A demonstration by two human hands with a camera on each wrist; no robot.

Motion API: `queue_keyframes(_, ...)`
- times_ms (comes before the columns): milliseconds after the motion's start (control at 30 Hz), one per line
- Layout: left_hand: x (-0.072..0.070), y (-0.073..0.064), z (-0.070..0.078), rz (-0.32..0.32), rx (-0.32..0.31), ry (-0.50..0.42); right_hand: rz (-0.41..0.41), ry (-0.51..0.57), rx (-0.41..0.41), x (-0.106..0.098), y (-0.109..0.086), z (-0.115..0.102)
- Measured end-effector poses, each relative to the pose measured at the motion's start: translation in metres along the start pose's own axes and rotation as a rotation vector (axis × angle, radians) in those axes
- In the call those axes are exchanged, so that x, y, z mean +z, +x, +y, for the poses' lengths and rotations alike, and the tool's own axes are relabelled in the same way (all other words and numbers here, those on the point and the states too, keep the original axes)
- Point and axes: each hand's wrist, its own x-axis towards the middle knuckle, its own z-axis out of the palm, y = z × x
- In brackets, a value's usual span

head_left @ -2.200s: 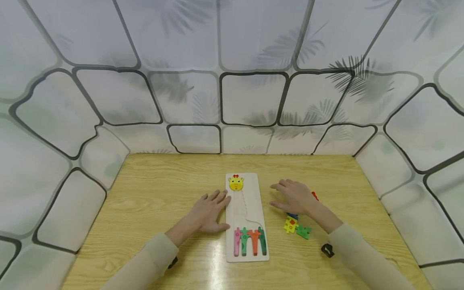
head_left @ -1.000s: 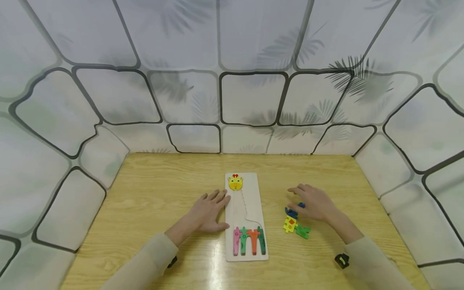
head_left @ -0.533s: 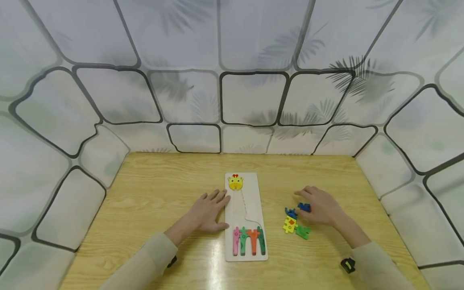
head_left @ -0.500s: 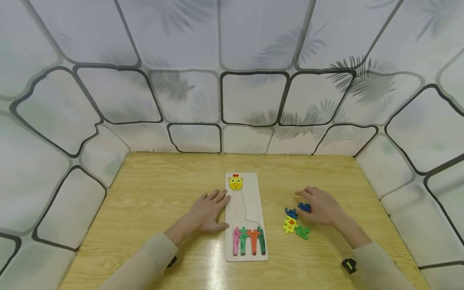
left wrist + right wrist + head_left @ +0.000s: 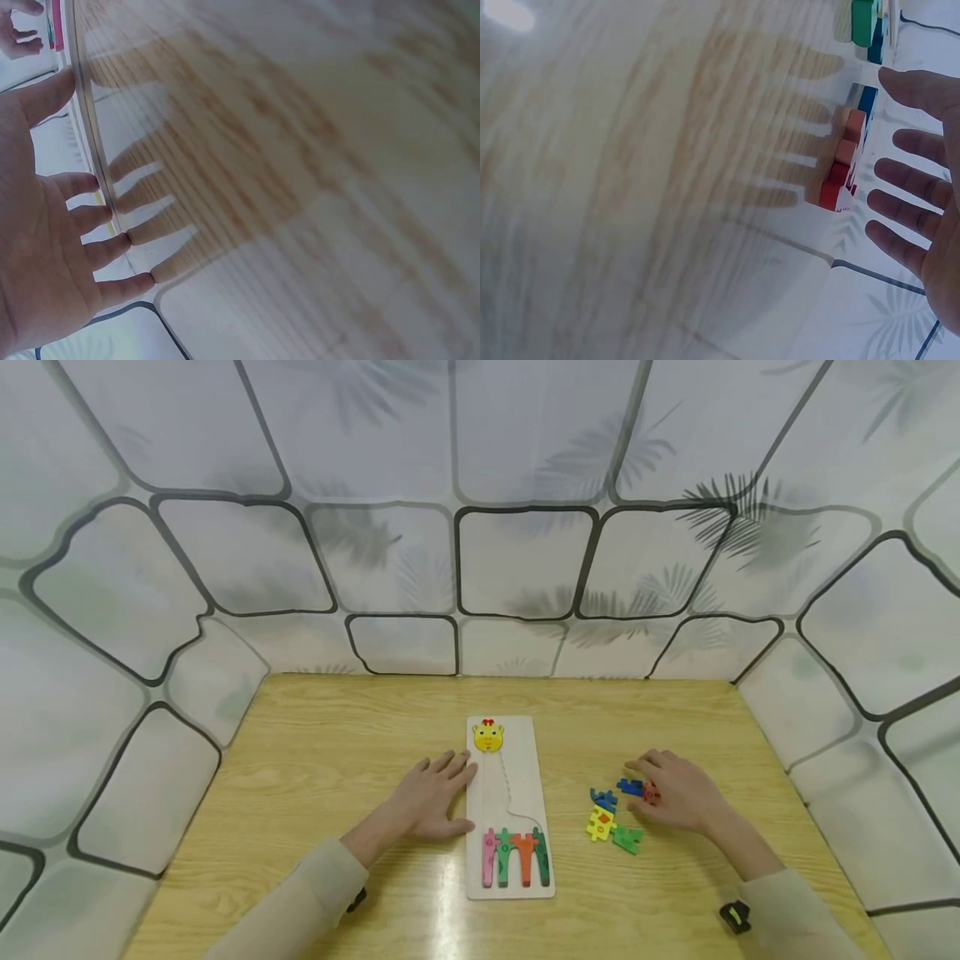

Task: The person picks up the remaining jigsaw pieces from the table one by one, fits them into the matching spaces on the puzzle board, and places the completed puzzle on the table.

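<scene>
A pale wooden puzzle board [image 5: 517, 777] lies upright in front of me. It carries a yellow giraffe head piece [image 5: 488, 737] at the top, with pink [image 5: 489, 860], green, orange [image 5: 526, 864] and dark green leg pieces at the bottom. My left hand [image 5: 431, 802] rests along the board's left edge, fingers spread and thumb at the rim. Off to the board's right, my right hand [image 5: 681, 795] hovers over a red puzzle piece [image 5: 651, 792] and a blue piece [image 5: 628, 787]. In the right wrist view its extended fingers [image 5: 904, 214] stand apart from the red piece [image 5: 838, 176].
Beside the right hand lie another blue piece [image 5: 603, 800], a yellow piece [image 5: 600, 824] with a red-orange patch, and a green piece [image 5: 627, 839]. The wooden table [image 5: 360, 718] is bounded by patterned white walls [image 5: 397, 643] at the back and sides.
My right hand has moved right and slightly toward me across the loose pieces, uncovering the blue ones and then part of the red one. The left hand has stayed at the board's edge.
</scene>
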Motion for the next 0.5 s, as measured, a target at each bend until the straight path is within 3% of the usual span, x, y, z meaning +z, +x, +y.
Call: queue_keyframes(500, -0.0010, -0.0014, 0.0016, 0.006, 0.001, -0.005, -0.021, -0.010, -0.004, 0.0086, 0.0000, 0.0018)
